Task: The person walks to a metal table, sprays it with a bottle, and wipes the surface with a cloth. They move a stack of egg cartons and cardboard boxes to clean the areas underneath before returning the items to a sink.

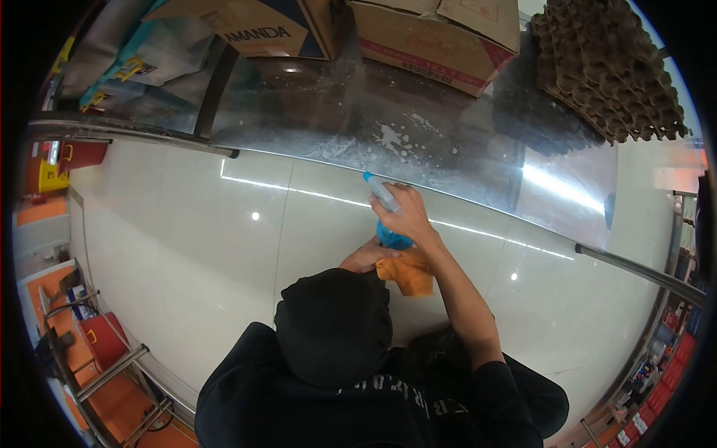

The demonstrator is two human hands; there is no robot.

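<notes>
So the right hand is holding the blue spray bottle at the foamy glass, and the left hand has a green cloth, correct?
Not quite: the cloth is orange, not green, as the head view shows. The rest holds: the right hand grips the blue spray bottle at the foamy glass, and the left hand is at the cloth.

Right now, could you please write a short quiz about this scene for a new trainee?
1. True or false: the right hand grips a blue spray bottle.
2. What colour is the cloth by the left hand? A green, B orange, C white.
3. Fill in: white foam spots lie on the ____ pane.

Key: 1 true; 2 B; 3 glass.
</notes>
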